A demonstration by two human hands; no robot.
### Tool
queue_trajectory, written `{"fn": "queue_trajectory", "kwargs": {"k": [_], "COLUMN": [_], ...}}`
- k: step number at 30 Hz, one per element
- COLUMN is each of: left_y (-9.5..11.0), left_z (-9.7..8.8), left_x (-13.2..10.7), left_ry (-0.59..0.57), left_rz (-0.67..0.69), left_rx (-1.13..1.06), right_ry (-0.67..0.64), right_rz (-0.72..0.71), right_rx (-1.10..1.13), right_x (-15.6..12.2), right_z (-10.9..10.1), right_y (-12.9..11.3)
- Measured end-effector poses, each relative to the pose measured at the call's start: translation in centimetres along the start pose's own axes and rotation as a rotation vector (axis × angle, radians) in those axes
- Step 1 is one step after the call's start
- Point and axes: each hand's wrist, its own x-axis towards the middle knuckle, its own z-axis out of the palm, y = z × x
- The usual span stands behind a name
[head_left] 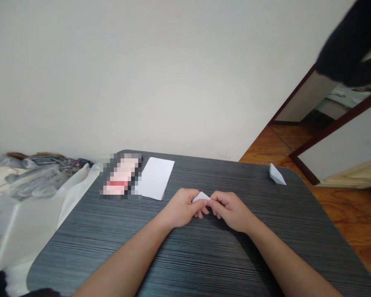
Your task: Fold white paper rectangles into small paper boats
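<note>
A small folded white paper piece (pixel 200 196) is pinched between both hands over the middle of the dark striped table (pixel 266 231). My left hand (pixel 182 208) grips its left side with curled fingers. My right hand (pixel 230 210) pinches its right end with thumb and fingertips. Most of the paper is hidden by my fingers. A stack of white paper sheets (pixel 156 177) lies on the table behind my left hand.
A second folded white paper shape (pixel 277 175) rests near the table's far right corner. A blurred pink-and-white flat object (pixel 120 176) lies left of the sheets. Plastic bags and clutter (pixel 27 181) sit beside the table's left edge. Wooden floor (pixel 343 206) lies to the right.
</note>
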Motion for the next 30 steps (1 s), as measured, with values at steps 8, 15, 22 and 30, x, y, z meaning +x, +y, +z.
{"fn": "queue_trajectory", "kwargs": {"k": [8, 15, 22, 30], "left_y": [-0.5, -0.6, -1.0, -1.2], "left_z": [-0.1, -0.2, -0.4, -0.3], "left_x": [0.4, 0.4, 0.6, 0.7], "left_ry": [0.012, 0.013, 0.051, 0.055], "left_rz": [-0.007, -0.022, -0.015, -0.022], "left_rx": [-0.073, -0.125, -0.220, -0.283], "right_ry": [0.079, 0.081, 0.112, 0.123], "right_rz": [0.064, 0.069, 0.082, 0.100], "right_rx": [0.054, 0.092, 0.142, 0.191], "right_x": [-0.1, 0.0, -0.1, -0.1], "right_z": [-0.2, -0.1, -0.4, -0.3], "right_y": [0.8, 1.0, 1.4, 1.5]}}
